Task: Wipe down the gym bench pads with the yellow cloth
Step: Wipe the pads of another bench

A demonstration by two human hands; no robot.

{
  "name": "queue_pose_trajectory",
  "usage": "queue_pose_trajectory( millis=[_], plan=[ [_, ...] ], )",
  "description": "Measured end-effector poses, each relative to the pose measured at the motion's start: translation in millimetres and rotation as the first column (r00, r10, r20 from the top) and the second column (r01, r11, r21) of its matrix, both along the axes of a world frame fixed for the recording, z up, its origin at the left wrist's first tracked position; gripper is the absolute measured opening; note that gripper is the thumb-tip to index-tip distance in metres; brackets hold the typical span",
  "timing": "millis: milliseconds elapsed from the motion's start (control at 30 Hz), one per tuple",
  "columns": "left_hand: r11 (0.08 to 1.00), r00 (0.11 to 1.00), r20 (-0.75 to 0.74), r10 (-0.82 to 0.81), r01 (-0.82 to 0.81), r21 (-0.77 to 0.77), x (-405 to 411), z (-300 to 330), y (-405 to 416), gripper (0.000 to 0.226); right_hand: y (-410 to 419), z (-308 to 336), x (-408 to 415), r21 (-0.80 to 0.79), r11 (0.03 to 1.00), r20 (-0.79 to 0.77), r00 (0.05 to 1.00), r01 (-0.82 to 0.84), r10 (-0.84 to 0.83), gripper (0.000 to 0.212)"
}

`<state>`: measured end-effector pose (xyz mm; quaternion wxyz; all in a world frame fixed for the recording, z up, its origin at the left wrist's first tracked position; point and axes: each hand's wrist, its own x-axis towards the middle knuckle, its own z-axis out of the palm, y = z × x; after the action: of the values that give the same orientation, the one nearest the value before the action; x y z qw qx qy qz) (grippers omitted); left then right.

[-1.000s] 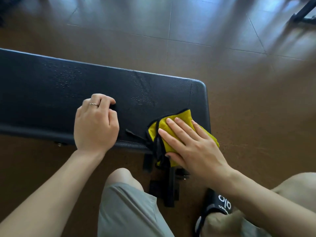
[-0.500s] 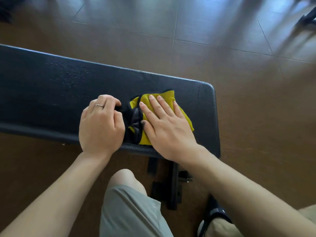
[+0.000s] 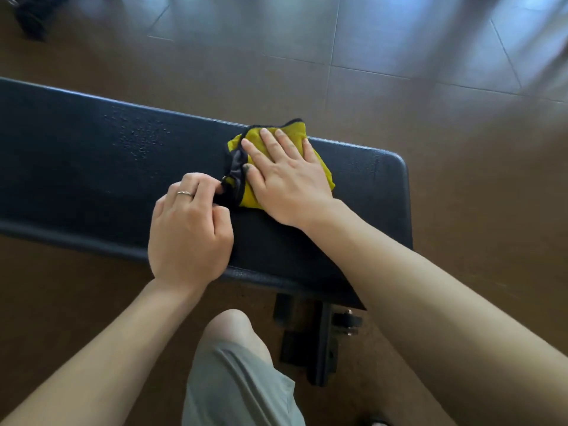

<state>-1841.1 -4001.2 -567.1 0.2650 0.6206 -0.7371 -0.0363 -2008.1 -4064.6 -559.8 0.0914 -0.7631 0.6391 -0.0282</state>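
Note:
A long black gym bench pad (image 3: pixel 76 167) runs from the left edge to its rounded right end. The yellow cloth (image 3: pixel 298 132) with a black trim lies bunched near the pad's far edge. My right hand (image 3: pixel 285 176) presses flat on the cloth with straight, spread fingers. My left hand (image 3: pixel 189 232) rests on the pad just left of the cloth, fingers curled, a ring on one finger; its fingertips touch the cloth's black edge. Water droplets (image 3: pixel 138 136) speckle the pad to the left.
The bench's black metal frame and foot (image 3: pixel 319 339) stand on the brown floor below the pad's right end. My knee in grey shorts (image 3: pixel 233 364) is close under the near edge. A dark object (image 3: pixel 29 18) sits at the far left on the floor.
My right hand slid the cloth from the near right corner leftwards, then to the pad's far edge. My left hand stayed in place.

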Motion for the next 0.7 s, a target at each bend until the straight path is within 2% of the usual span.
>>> queue_pose_trajectory(
  millis=[100, 200, 267, 400, 533, 700],
  plan=[
    [1.0, 1.0, -0.001, 0.0, 0.0, -0.002, 0, 1, -1, 0.03, 29, 0, -4, -0.029, 0.999, 0.029, 0.999, 0.016, -0.015, 0.057],
    [1.0, 1.0, -0.004, 0.007, -0.007, -0.008, -2, 0, -2, 0.028, 99, 1, -14, -0.071, 0.997, 0.053, 0.999, 0.011, -0.007, 0.058],
    [1.0, 1.0, -0.008, 0.02, -0.02, -0.013, -3, 0, -1, 0.028, 129, 3, -22, -0.039, 0.999, 0.061, 0.998, -0.021, 0.023, 0.057],
    [0.999, 1.0, -0.01, 0.029, -0.029, -0.018, -4, -1, 1, 0.028, 86, 3, -23, -0.019, 0.994, 0.036, 0.994, -0.107, 0.108, 0.057],
    [1.0, 1.0, -0.003, 0.031, -0.031, 0.006, -3, 2, 0, 0.031, 15, 2, -19, 0.008, 0.994, 0.029, 0.994, -0.108, 0.108, 0.056],
    [0.996, 0.995, -0.038, 0.089, -0.088, 0.035, -5, 3, 1, 0.032, 18, 1, -79, 0.002, 0.994, 0.039, 0.993, 0.109, -0.109, 0.056]
  ],
)
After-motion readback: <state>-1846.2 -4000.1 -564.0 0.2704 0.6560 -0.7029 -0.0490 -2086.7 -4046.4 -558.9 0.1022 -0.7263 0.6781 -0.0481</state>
